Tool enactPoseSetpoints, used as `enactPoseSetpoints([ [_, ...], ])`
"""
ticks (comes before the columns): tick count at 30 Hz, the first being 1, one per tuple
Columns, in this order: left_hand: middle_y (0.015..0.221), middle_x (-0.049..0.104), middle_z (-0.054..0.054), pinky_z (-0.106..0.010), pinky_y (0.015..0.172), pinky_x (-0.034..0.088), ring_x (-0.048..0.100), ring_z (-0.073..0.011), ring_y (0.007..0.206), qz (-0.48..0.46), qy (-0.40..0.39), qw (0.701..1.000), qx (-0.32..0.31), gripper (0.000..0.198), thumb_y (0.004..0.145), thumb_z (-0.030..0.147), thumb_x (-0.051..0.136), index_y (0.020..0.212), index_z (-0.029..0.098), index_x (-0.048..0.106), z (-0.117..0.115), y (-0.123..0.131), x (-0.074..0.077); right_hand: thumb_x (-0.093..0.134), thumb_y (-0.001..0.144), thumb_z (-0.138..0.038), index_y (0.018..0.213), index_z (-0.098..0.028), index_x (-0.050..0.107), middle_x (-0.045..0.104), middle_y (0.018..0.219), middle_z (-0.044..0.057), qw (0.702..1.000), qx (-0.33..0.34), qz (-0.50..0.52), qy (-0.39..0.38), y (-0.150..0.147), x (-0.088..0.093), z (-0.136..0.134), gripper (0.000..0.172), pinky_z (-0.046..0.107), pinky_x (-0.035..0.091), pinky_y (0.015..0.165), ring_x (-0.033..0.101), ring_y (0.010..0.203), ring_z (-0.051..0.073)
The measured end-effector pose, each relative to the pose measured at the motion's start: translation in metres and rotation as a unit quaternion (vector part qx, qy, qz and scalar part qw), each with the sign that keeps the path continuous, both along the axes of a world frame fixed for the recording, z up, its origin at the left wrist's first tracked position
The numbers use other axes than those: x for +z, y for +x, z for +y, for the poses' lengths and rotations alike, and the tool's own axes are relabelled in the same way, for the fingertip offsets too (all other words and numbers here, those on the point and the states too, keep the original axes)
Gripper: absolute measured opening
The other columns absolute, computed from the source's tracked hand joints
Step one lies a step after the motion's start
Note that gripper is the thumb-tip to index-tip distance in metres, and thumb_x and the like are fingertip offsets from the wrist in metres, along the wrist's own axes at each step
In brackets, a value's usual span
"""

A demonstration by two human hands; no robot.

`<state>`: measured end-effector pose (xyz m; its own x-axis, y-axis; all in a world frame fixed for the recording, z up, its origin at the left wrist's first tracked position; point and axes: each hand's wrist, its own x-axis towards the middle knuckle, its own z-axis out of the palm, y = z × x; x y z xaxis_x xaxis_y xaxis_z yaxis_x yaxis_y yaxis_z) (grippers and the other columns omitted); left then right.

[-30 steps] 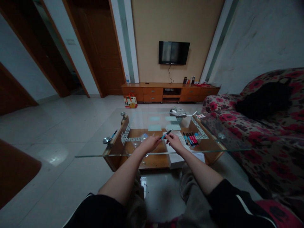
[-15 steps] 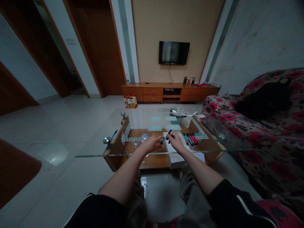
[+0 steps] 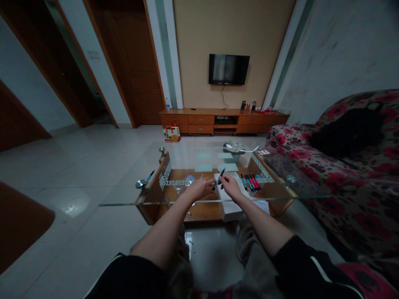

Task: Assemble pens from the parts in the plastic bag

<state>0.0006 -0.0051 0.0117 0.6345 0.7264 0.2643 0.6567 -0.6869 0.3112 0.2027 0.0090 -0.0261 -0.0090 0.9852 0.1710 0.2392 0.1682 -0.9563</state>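
Right hand's [image 3: 230, 187] grip is pinching a blue-and-black pen [image 3: 217, 182], which is tilting above the glass surface [image 3: 124, 194]. Left hand [image 3: 199, 189] is hovering just beside it, grip loose, can't tell if it's touching. More pens [image 3: 250, 182] are lying off to the right.

Pen [image 3: 217, 183] pt. hidden by R hand [image 3: 230, 185]; sofa [image 3: 358, 187] cropped.

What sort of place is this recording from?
Probably a home's living room: a wall-mounted television, a flowered sofa and a glass-topped coffee table are in view.
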Motion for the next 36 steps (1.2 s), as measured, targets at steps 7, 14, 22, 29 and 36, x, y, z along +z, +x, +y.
enactPoseSetpoints([
  [7, 0.119, 0.063, -0.006, -0.029, 0.083, 0.049, 0.064, -0.0205, 0.096, -0.05, -0.03, 0.998, -0.005, 0.075, 0.076, 0.04, 0.077, 0.141, 0.029, 0.043, 0.009, -0.015, -0.016, 0.059, 0.081, -0.053, 0.086, -0.019, 0.056, 0.067, 0.074, 0.004, 0.998, -0.001, 0.06, -0.03, -0.004, 0.002, 0.002, 0.034, 0.024, 0.043, 0.051, 0.063, 0.065, 0.018],
  [14, 0.124, 0.056, -0.014, -0.042, 0.097, 0.042, 0.053, -0.0294, 0.115, -0.036, 0.046, 0.961, 0.272, 0.042, 0.093, 0.04, 0.051, 0.13, 0.021, 0.054, 0.028, -0.09, -0.032, 0.042, 0.089, -0.039, 0.11, -0.014, 0.061, 0.064, 0.101, 0.014, 0.929, -0.289, -0.155, 0.171, 0.072, 0.007, 0.02, 0.037, 0.038, 0.045, 0.087, 0.059, 0.097, 0.026],
  [22, 0.136, 0.045, -0.017, -0.048, 0.103, 0.035, 0.041, -0.0356, 0.126, 0.017, 0.085, 0.866, 0.493, 0.045, 0.089, 0.043, 0.05, 0.125, 0.018, 0.06, 0.027, -0.17, -0.062, 0.046, 0.079, -0.02, 0.119, -0.006, 0.064, 0.062, 0.104, 0.02, 0.857, -0.423, -0.257, 0.144, 0.169, -0.023, 0.014, 0.045, 0.039, 0.041, 0.095, 0.056, 0.106, 0.03],
  [29, 0.143, 0.044, -0.016, -0.051, 0.105, 0.033, 0.039, -0.0376, 0.129, 0.032, -0.02, 0.843, 0.536, 0.049, 0.088, 0.048, 0.047, 0.126, 0.02, 0.062, 0.024, -0.213, -0.085, 0.052, 0.08, -0.025, 0.103, -0.009, 0.072, 0.073, 0.093, 0.017, 0.871, -0.372, -0.315, 0.051, 0.21, -0.052, 0.01, 0.034, 0.036, 0.048, 0.082, 0.066, 0.084, 0.027],
  [36, 0.141, 0.044, -0.018, -0.056, 0.1, 0.035, 0.038, -0.04, 0.127, 0.026, -0.021, 0.841, 0.541, 0.051, 0.088, 0.047, 0.045, 0.126, 0.019, 0.062, 0.027, -0.221, -0.093, 0.056, 0.079, -0.023, 0.096, -0.011, 0.076, 0.075, 0.094, 0.016, 0.878, -0.33, -0.346, 0.026, 0.206, -0.059, 0.022, 0.029, 0.035, 0.049, 0.086, 0.069, 0.088, 0.028],
])
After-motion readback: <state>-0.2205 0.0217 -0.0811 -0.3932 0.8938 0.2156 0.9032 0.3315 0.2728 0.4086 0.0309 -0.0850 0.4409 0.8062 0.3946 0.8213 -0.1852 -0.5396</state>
